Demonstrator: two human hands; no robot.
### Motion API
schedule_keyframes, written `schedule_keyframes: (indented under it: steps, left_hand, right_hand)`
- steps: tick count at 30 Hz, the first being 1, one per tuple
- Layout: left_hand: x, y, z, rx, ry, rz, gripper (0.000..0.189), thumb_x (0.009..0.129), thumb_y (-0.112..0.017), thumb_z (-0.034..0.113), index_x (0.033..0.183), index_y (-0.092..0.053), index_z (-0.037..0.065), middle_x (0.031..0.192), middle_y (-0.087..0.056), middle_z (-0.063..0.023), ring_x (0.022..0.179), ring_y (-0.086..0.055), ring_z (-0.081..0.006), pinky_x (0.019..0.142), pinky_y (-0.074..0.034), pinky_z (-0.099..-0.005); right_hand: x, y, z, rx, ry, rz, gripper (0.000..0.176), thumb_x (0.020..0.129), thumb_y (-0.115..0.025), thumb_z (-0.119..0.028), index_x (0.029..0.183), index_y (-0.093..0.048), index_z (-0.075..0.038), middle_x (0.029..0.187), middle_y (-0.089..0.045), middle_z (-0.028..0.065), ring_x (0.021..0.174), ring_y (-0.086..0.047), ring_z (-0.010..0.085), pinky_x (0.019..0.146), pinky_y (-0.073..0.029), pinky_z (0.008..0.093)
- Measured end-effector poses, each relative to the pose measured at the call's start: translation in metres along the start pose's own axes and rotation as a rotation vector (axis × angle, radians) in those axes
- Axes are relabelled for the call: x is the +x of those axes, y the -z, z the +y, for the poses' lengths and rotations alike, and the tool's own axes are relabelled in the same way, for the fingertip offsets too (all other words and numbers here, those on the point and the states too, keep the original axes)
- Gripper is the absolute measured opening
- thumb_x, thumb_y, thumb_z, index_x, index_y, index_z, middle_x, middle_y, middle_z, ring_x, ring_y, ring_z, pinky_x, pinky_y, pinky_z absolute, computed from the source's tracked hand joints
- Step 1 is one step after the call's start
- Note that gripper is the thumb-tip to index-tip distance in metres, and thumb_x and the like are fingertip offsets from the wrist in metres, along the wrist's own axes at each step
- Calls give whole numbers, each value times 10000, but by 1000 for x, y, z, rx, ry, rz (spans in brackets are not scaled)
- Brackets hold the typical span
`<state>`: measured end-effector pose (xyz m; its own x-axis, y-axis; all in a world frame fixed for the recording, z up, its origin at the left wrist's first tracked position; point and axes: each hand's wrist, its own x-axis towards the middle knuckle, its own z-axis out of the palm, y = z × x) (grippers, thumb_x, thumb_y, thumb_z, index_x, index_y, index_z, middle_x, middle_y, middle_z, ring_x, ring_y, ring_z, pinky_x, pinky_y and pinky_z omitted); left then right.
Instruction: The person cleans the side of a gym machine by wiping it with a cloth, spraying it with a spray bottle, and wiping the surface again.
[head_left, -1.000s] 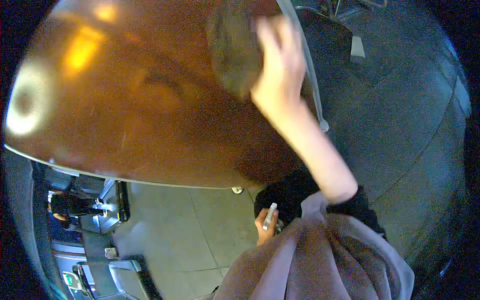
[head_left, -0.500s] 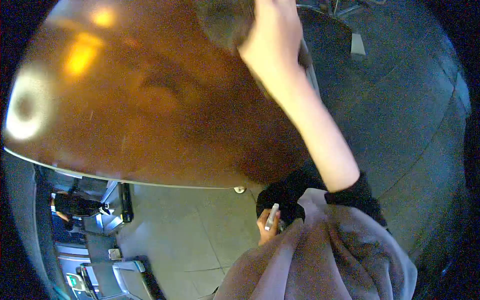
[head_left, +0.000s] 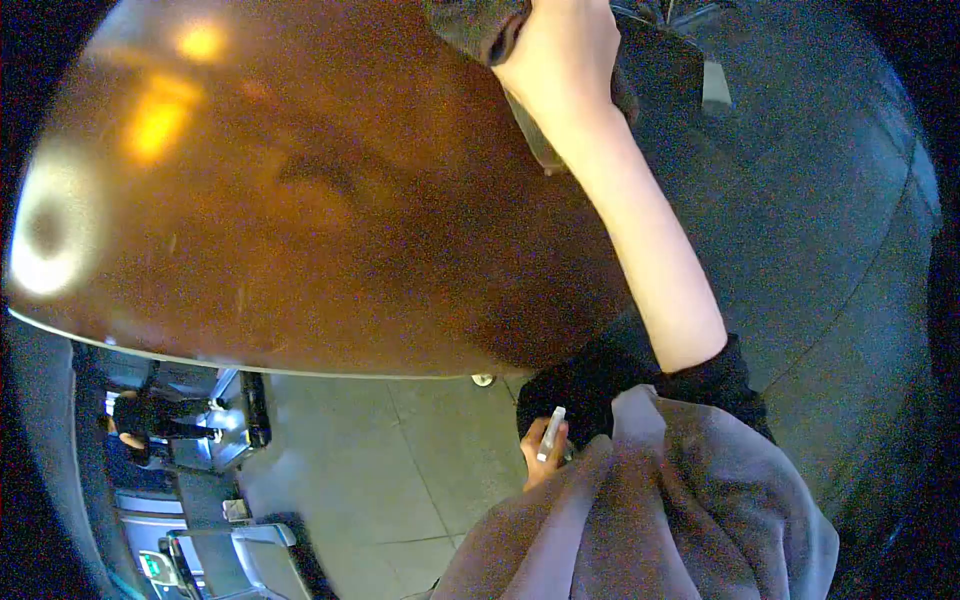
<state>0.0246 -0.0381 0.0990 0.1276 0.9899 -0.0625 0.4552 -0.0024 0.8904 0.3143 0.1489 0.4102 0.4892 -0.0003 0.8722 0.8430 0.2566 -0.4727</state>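
Observation:
My right hand [head_left: 565, 55] reaches forward over the edge of a glossy reddish-brown table [head_left: 380, 230]. It is closed on a dark grey cloth [head_left: 470, 25], which bunches out to the left of the fingers at the top of the view. A greyish flap [head_left: 540, 135] shows under the palm, against the tabletop. Low beside my body, my left hand [head_left: 537, 460] is wrapped round a slim white object [head_left: 551, 434] shaped like a spray bottle's head. Whatever lies below that white part is hidden by my fingers and the grey-mauve top [head_left: 640, 500].
The table has a pale rim [head_left: 300, 373] along its near side. At the left, a person [head_left: 165, 415] in dark clothes stands at a treadmill [head_left: 255, 410], with another machine [head_left: 265, 560] below. A pale block [head_left: 715, 88] lies on the dark floor [head_left: 800, 220] at the right.
My right hand has shifted slightly right and down with the cloth, and more of the cloth and flap shows. My left hand has barely moved. The person at the treadmill has changed leg position.

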Motion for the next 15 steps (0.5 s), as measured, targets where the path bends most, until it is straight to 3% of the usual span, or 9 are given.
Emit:
schedule_keyframes:
  steps: [1, 3, 4, 6, 9, 11, 13, 15]
  left_hand:
    - [-1, 1, -1, 0, -2, -3, 266, 844, -632, 272, 779, -569, 23, 566, -499, -13, 496, -424, -82, 439, -336, -280]
    - [-2, 3, 0, -209, 116, -26, 247, 831, -642, 252, 787, -573, 20, 578, -509, -24, 518, -437, -89, 458, -354, -291]
    - [2, 1, -3, -216, 108, -29, 247, 831, -642, 252, 787, -573, 20, 578, -509, -24, 518, -437, -89, 458, -354, -291]
    - [6, -1, -14, -134, -3, 23, 238, 817, -651, 241, 791, -576, 17, 580, -513, -19, 507, -428, -85, 448, -341, -283]
    - [11, -4, -19, -109, 68, 7, 202, 817, -652, 216, 815, -617, 17, 692, -630, -16, 505, -469, -46, 431, -348, -211]
    - [12, -6, -14, -36, 84, -35, 194, 822, -647, 213, 810, -618, 22, 683, -622, -18, 507, -480, -51, 430, -351, -215]
    - [14, -12, -16, -117, -34, 3, 216, 829, -653, 236, 792, -589, 34, 551, -498, 12, 476, -403, -58, 424, -317, -257]
    - [9, -4, -15, -186, 87, -60, 216, 834, -648, 241, 791, -589, 38, 553, -494, 19, 464, -393, -53, 417, -316, -250]
  right_hand:
    - [3, 1, 2, -1, 8, 10, 469, 657, -666, 3, 1097, -512, 59, 969, -492, 185, 943, -479, 362, 797, -423, 397]
    - [-20, -1, 10, -5, -37, -46, 620, 525, -668, 72, 1122, -513, 8, 1104, -502, 214, 1022, -481, 406, 862, -433, 437]
    - [-37, 6, 7, -13, 24, 60, 394, 610, -627, -18, 1000, -579, -52, 1000, -511, 182, 944, -505, 390, 734, -457, 457]
    - [-93, 25, 6, 69, -58, -106, 420, 626, -663, -75, 1033, -572, -26, 940, -494, 161, 880, -502, 369, 728, -438, 440]
    - [-152, 42, -1, 155, -186, -245, 395, 609, -700, -164, 955, -608, 3, 849, -488, 138, 806, -502, 322, 673, -427, 421]
    - [-141, 33, 4, 116, -129, -190, 378, 618, -683, -135, 959, -595, 1, 842, -482, 137, 793, -499, 324, 664, -425, 417]
    - [-94, 16, 9, 60, -101, -99, 365, 627, -646, -83, 979, -581, -16, 878, -500, 154, 842, -508, 349, 685, -435, 432]
    - [-42, -15, 27, 7, 48, 101, 393, 624, -609, -25, 1015, -566, -35, 959, -516, 172, 916, -505, 377, 724, -443, 454]
